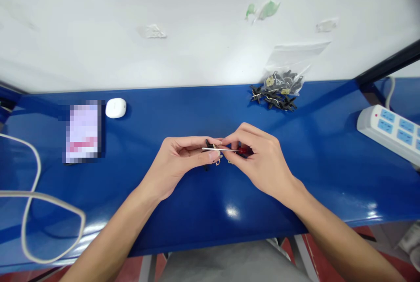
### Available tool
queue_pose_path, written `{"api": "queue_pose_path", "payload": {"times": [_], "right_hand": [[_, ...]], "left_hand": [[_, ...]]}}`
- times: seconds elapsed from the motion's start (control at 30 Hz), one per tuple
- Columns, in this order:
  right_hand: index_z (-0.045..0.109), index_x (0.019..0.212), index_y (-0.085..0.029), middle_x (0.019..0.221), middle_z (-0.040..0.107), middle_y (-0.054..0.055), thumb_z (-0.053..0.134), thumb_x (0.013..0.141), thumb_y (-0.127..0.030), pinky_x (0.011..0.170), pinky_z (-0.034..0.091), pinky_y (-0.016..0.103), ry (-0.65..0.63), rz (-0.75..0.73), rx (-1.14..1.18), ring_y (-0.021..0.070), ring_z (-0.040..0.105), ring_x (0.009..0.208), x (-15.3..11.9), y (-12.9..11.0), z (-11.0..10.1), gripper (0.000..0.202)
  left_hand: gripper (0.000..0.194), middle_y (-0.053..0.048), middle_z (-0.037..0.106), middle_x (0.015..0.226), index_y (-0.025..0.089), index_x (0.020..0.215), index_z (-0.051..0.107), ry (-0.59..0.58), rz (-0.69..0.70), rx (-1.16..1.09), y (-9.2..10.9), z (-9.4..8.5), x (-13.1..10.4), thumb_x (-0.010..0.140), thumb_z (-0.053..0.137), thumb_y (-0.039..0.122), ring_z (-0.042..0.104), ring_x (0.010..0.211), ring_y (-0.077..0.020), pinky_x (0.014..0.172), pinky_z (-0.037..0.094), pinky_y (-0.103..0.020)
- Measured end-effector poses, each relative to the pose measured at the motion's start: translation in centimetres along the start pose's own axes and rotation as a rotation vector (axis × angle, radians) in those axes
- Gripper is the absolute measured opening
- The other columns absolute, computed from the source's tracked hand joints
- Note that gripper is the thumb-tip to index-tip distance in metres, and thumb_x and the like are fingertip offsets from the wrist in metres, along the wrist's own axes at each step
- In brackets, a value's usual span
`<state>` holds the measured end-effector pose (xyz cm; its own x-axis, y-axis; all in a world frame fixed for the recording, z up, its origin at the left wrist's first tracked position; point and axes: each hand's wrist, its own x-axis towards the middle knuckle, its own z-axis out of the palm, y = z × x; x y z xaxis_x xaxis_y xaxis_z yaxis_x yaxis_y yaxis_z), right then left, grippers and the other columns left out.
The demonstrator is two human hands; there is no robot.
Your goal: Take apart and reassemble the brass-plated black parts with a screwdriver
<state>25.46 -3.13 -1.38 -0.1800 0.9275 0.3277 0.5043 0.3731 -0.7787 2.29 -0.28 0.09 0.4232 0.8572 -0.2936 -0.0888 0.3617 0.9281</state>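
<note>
Near the middle of the blue table, my left hand (182, 155) pinches a small black part with brass-coloured bits (208, 142) between thumb and fingers. Most of that part is hidden by the fingertips. My right hand (264, 157) is closed around a screwdriver (243, 150) with a red handle. Its thin metal shaft points left and crosses over the black part at my left thumb. The fingertips of both hands are close together. Whether the screwdriver's tip touches the part, I cannot tell.
Behind my right hand lie several loose black parts (274, 100) beside a clear plastic bag (288, 76) of similar parts. A pixelated device (83, 131) and white case (116, 108) lie left, near a white cable (83, 220). A power strip (390, 131) stands right.
</note>
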Motion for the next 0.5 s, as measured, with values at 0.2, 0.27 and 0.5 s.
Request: {"api": "queue_pose_path", "payload": {"times": [0.2,0.27,0.5], "right_hand": [[0.084,0.104,-0.021,0.086,0.066,-0.002,0.084,0.1,-0.009,0.064,0.045,0.029,0.021,0.04,0.004,0.0119,0.055,0.069,0.05,-0.03,0.12,0.012],[0.083,0.102,-0.021,0.086,0.067,-0.002,0.083,0.1,-0.009,0.065,0.046,0.029,0.025,0.045,0.007,0.0124,0.056,0.07,0.04,-0.12,0.17,0.012],[0.083,0.1,-0.024,0.099,0.078,0.003,0.08,0.103,-0.011,0.064,0.05,0.03,0.047,0.062,0.019,0.0139,0.062,0.072,-0.03,-0.3,0.1,0.014]], "left_hand": [[0.026,-0.009,0.094,0.106,0.023,0.111,0.098,0.003,0.001,-0.003,0.06,0.03,-0.01,0.087,0.105,0.026,0.084,0.096,-0.0249,0.094,0.067,-0.036],[0.026,-0.009,0.094,0.109,0.023,0.111,0.098,0.001,-0.003,-0.008,0.08,0.0,0.01,0.087,0.105,0.026,0.084,0.095,-0.0237,0.094,0.067,-0.035],[0.021,-0.013,0.094,0.117,0.022,0.107,0.099,-0.003,-0.022,0.021,0.19,0.05,-0.1,0.087,0.104,0.027,0.087,0.109,-0.0321,0.097,0.069,-0.04]]}}
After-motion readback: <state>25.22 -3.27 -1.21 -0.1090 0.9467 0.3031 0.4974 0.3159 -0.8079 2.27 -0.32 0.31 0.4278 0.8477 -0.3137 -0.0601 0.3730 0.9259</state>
